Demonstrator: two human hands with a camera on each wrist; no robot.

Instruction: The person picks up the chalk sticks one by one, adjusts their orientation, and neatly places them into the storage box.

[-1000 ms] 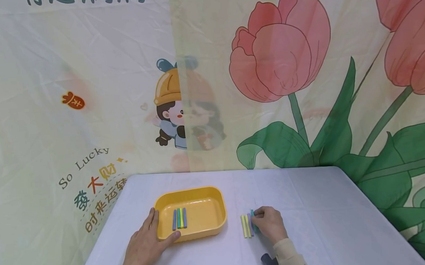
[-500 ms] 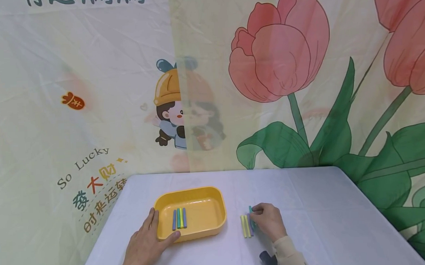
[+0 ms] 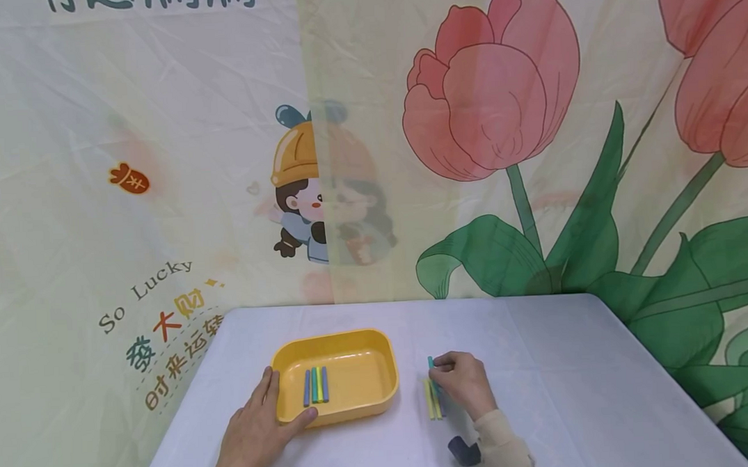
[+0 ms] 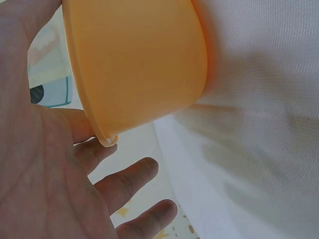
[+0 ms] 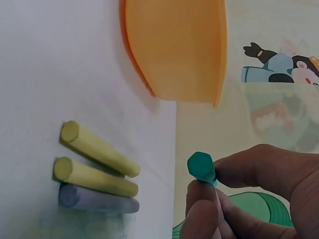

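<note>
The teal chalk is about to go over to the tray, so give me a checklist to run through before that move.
1. Right hand pinches the teal chalk: ok.
2. Chalk lifted off the table: ok.
3. Left hand steadies the yellow tray: ok.
4. Free floor in the tray beside the four chalks already inside: ok.
5. Three chalks left on the table, lying clear of the lifted one: ok.
6. Grip firmness: cannot tell.

i see a yellow-orange tray (image 3: 389, 372) with blue, green, yellow, blue chalk sticks (image 3: 315, 385) inside. teal chalk (image 5: 201, 167) is at the right hand (image 3: 463, 384); two yellow sticks (image 5: 94, 162) and one lavender stick (image 5: 97, 200) lie on the white tablecloth (image 3: 562, 385). backdrop (image 3: 494, 117): cream with pink tulips and green leaves.
</note>
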